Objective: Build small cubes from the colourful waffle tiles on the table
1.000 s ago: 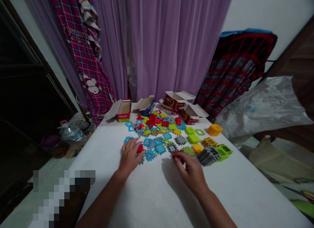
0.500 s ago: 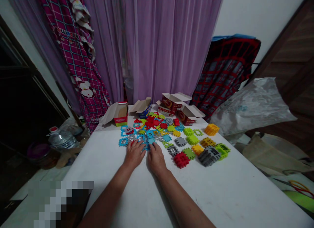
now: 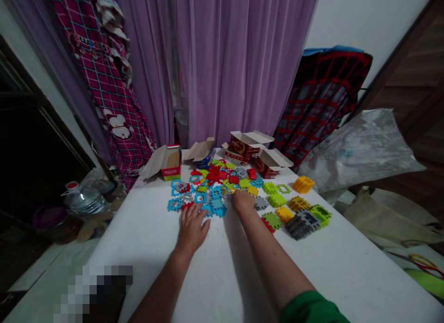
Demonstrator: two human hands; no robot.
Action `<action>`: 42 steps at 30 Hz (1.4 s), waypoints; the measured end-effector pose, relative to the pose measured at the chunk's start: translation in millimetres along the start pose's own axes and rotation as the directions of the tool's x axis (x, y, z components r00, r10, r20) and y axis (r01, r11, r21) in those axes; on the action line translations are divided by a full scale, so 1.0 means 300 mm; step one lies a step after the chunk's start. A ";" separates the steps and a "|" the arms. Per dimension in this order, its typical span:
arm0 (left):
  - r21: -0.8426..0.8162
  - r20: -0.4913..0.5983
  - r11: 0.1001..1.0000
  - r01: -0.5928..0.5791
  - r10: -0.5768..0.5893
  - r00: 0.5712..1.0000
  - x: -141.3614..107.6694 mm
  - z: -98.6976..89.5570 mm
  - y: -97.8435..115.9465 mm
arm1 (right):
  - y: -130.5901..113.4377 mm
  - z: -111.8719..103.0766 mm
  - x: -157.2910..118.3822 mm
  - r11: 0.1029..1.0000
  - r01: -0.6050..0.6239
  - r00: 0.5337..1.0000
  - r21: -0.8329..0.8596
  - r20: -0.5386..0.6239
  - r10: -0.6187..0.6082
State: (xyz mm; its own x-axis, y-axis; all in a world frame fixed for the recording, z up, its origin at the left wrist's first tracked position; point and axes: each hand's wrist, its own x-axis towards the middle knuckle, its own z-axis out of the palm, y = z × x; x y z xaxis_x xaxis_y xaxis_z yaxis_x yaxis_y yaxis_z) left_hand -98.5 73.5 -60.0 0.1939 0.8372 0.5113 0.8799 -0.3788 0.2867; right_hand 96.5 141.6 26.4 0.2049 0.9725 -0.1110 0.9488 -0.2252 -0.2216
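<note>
A spread of flat interlocking plastic waffle pieces (image 3: 215, 184) in blue, red, green, yellow and grey lies on the white table (image 3: 322, 272). My left hand (image 3: 192, 227) rests flat on the table, its fingertips at the edge of the blue pieces (image 3: 218, 208), holding nothing. My right hand (image 3: 243, 201) reaches over the pile near a grey piece (image 3: 260, 203), its fingers hidden behind the knuckles. To the right stand built cubes: grey (image 3: 301, 225), yellow (image 3: 303, 184) and green (image 3: 320, 215). A red piece (image 3: 268, 225) shows partly behind my right forearm.
Several opened cardboard boxes (image 3: 244, 147) stand at the table's far edge before a purple curtain (image 3: 239, 68). A crumpled plastic bag (image 3: 357, 152) lies to the right. A water bottle (image 3: 85, 201) sits on the floor left of the table.
My right hand has moved forward into the pile, and a green sleeve now shows at the bottom. My left hand has drawn back slightly and to the left. The red cube is mostly hidden behind my forearm.
</note>
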 end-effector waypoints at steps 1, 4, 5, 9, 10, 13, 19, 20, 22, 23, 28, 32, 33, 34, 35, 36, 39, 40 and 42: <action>-0.006 0.001 1.000 0.004 -0.004 1.000 0.000 0.001 -0.001 | 0.010 -0.003 0.021 1.000 -0.017 0.999 0.000 0.027 0.017; -0.022 0.011 1.000 0.014 -0.014 1.000 0.000 0.000 0.000 | 0.031 0.000 0.059 0.999 -0.040 0.996 0.011 0.079 0.039; -0.024 0.017 1.000 0.017 -0.016 1.000 0.001 -0.001 0.001 | 0.035 0.003 0.065 0.999 -0.042 0.995 0.020 0.088 0.040; -0.026 0.035 0.999 0.030 -0.029 0.999 0.004 -0.009 0.005 | 0.045 0.008 0.076 0.994 -0.044 0.995 0.101 0.098 0.034; -0.028 0.035 0.999 0.033 -0.032 0.999 0.005 -0.010 0.006 | 0.048 0.005 0.079 0.990 -0.046 0.995 0.133 0.097 0.034; -0.026 0.016 0.999 0.031 -0.031 0.999 0.005 -0.013 0.008 | 0.064 -0.020 0.082 0.965 -0.062 0.996 0.255 0.078 0.044; -0.037 -0.073 0.999 -0.014 0.012 0.997 0.015 -0.024 0.009 | 0.073 -0.036 -0.016 0.774 -0.037 0.996 0.632 0.088 -0.024; -0.047 -0.094 0.999 -0.019 0.015 0.995 0.017 -0.028 0.009 | 0.062 -0.019 -0.050 0.715 -0.040 0.992 0.698 0.113 -0.055; -0.061 -0.131 0.998 -0.012 0.004 0.991 0.017 -0.035 0.010 | 0.032 0.030 -0.126 0.592 -0.068 0.979 0.803 0.168 -0.115; -0.060 -0.141 0.998 -0.003 -0.005 0.990 0.013 -0.040 0.011 | 0.016 0.059 -0.163 0.535 -0.089 0.973 0.840 0.187 -0.132; -0.017 -0.065 0.999 0.048 -0.049 0.997 -0.046 -0.067 0.025 | 0.019 0.174 -0.312 0.389 -0.187 0.963 0.902 0.247 -0.111; -0.008 0.069 0.999 0.043 -0.042 0.997 -0.093 -0.085 0.037 | 0.126 0.221 -0.396 0.506 -0.029 0.992 0.862 0.088 -0.094; -0.011 0.110 0.999 0.031 -0.030 0.994 -0.096 -0.089 0.038 | 0.153 0.230 -0.415 0.566 0.053 0.990 0.823 0.032 -0.140; -0.015 0.158 1.000 0.014 -0.011 0.987 -0.093 -0.095 0.037 | 0.176 0.239 -0.432 0.597 0.106 0.983 0.795 0.006 -0.183; -0.021 0.214 1.000 -0.012 0.016 0.977 -0.084 -0.101 0.034 | 0.195 0.246 -0.447 0.613 0.150 0.976 0.775 -0.017 -0.217; -0.029 0.277 0.999 -0.046 0.052 0.959 -0.070 -0.110 0.031 | 0.209 0.250 -0.461 0.619 0.188 0.967 0.762 -0.034 -0.251; -0.071 0.460 0.980 -0.184 0.195 0.866 -0.002 -0.143 0.020 | 0.232 0.251 -0.487 0.616 0.317 0.931 0.721 -0.112 -0.347; -0.087 0.510 0.970 -0.228 0.240 0.826 0.025 -0.155 0.018 | 0.236 0.249 -0.494 0.614 0.363 0.914 0.701 -0.140 -0.381; -0.114 0.600 0.948 -0.298 0.305 0.740 0.076 -0.175 0.019 | 0.241 0.246 -0.505 0.603 0.448 0.876 0.661 -0.190 -0.443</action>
State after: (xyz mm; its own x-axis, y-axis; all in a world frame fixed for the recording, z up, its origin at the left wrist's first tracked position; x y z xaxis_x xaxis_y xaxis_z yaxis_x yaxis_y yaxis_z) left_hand -111.9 69.7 -4.1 0.6720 0.7403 -0.0204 0.7266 -0.6537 0.2115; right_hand 116.4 -26.3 -44.2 -0.1945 0.9633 0.1851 0.5045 0.2601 -0.8233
